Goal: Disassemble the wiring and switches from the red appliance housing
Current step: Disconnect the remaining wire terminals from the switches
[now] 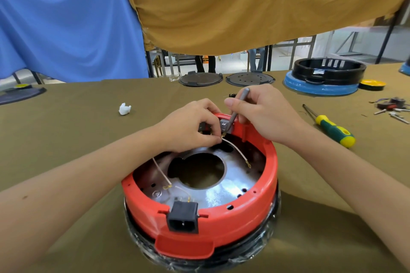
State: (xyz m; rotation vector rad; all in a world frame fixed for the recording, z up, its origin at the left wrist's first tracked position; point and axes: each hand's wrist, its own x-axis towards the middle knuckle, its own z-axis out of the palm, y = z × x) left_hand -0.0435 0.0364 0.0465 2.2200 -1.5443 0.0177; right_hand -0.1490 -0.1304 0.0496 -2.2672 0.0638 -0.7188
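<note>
So the red housing (233,224) is sitting upside down on the counter (88,128), right at the near edge in the middle, with its shiny metal plate (233,186) and the big round hole facing up. Both hands are working at the far rim. The left hand (190,126) has its fingers curled in and is pinching the end of a pale wire (235,150) right by a little grey switch block (224,125) tucked inside the rim. That wire curves off to the right and ends in a loose ring terminal lying on the plate. The right hand (261,115) is wrapped around a thin grey tool (238,104), held like a pen, tilted, with the tip down at that same block. Can't really tell what kind of tip it has.

Another pale wire (160,172) runs along the left side of the plate, and there's a black power socket (183,217) clipped into the near wall of the housing.

Off to the right there's a green and yellow screwdriver (332,128), and further right a small pile of removed bits (392,106). A white crumpled lump (125,109) sits to the left. Along the far edge: two dark round lids (200,78), plus a black ring on a blue base (321,88).
</note>
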